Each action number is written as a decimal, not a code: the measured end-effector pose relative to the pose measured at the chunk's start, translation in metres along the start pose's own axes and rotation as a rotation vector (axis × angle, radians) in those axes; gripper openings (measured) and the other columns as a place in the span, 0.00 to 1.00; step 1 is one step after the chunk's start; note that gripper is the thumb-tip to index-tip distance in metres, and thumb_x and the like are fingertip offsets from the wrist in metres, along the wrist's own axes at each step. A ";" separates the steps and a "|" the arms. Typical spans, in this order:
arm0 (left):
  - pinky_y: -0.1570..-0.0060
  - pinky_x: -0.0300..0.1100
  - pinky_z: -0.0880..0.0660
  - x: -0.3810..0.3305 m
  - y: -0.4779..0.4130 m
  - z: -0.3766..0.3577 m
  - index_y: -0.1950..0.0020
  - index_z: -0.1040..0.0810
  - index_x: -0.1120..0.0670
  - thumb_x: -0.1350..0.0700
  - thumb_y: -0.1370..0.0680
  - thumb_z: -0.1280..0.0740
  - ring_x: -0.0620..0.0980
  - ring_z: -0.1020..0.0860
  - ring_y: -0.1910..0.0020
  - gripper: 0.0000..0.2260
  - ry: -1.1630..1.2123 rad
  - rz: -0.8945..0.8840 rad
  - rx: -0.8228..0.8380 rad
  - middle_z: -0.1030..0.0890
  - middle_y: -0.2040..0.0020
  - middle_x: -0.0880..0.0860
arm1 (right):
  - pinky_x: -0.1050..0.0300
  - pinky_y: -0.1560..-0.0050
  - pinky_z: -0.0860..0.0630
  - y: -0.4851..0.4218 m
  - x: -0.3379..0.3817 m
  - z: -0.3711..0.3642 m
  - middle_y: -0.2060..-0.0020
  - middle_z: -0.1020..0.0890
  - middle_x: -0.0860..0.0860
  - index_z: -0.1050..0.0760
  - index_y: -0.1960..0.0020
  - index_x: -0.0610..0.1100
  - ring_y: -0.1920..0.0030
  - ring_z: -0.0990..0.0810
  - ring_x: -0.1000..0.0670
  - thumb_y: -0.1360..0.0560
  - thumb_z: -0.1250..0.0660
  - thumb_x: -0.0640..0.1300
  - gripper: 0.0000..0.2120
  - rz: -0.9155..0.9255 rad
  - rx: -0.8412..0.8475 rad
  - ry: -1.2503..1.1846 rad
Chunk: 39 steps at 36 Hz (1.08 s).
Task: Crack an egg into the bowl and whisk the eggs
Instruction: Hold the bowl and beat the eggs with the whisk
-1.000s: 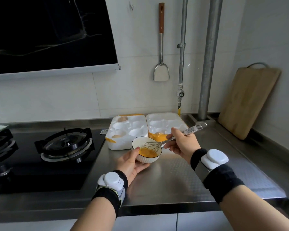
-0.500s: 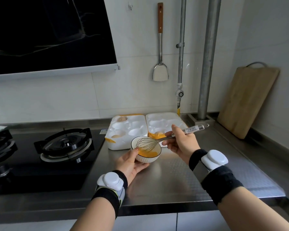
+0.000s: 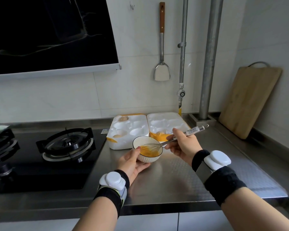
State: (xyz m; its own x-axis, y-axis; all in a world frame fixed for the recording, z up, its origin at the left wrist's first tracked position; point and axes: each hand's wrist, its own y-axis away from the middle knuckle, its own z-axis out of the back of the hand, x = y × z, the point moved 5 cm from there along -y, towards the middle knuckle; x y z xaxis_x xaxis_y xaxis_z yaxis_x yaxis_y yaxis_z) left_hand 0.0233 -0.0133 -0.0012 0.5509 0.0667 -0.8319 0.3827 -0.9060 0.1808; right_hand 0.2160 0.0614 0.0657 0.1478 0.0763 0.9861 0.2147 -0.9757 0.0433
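The right grip (image 3: 182, 144), a bare hand, is clamped on the metal handle of a whisk (image 3: 191, 131), thumb on top and fingers curled beneath. The handle slants up to the right, and the wire head dips into the bowl (image 3: 148, 158). The left grip (image 3: 132, 161) is closed on that bowl, thumb on the near rim and fingers wrapped under its ribbed white wall. Whether the base touches the table (image 3: 173, 177) I cannot tell. Yellow beaten egg (image 3: 146, 152) pools in the bowl around the whisk wires.

Each wrist carries a black band with a white device (image 3: 113, 179). Just behind the bowl lies an open white egg tray (image 3: 137, 124) with yellow edging. Its two halves lie side by side, and a few pale brown eggs (image 3: 123, 119) sit in the hollows. To the left, set into the steel table, is a black gas stove (image 3: 65, 145) under a dark range hood (image 3: 48, 34). On the tiled wall hangs a spatula (image 3: 161, 70) with a wooden handle, beside two upright metal pipes (image 3: 208, 55). A wooden cutting board (image 3: 249, 100) leans against the right wall.
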 end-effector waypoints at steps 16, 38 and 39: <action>0.54 0.59 0.18 -0.001 0.004 -0.002 0.47 0.21 0.63 0.59 0.23 0.29 0.65 0.16 0.51 0.08 -0.005 -0.002 -0.009 0.16 0.49 0.63 | 0.63 0.77 0.30 0.000 0.006 0.002 0.73 0.17 0.40 0.21 0.57 0.37 0.79 0.26 0.50 0.18 0.38 0.51 0.19 0.033 -0.057 -0.045; 0.49 0.63 0.21 -0.002 0.006 -0.003 0.45 0.22 0.63 0.61 0.22 0.30 0.68 0.19 0.46 0.08 0.019 0.010 -0.022 0.18 0.47 0.64 | 0.63 0.76 0.30 0.006 0.006 -0.003 0.73 0.16 0.39 0.21 0.56 0.36 0.80 0.27 0.49 0.18 0.38 0.50 0.19 0.083 -0.075 0.022; 0.49 0.62 0.20 -0.002 0.005 -0.002 0.46 0.22 0.63 0.61 0.22 0.30 0.67 0.18 0.47 0.08 0.019 0.006 -0.024 0.18 0.48 0.64 | 0.62 0.75 0.29 0.006 0.005 -0.004 0.73 0.16 0.39 0.21 0.56 0.36 0.80 0.27 0.49 0.18 0.38 0.50 0.19 0.071 -0.064 0.034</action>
State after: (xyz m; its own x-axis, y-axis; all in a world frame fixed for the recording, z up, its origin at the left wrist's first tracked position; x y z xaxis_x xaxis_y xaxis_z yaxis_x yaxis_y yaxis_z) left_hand 0.0263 -0.0173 0.0024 0.5670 0.0689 -0.8208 0.3964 -0.8964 0.1985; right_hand 0.2140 0.0548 0.0715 0.1275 0.0003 0.9918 0.1422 -0.9897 -0.0180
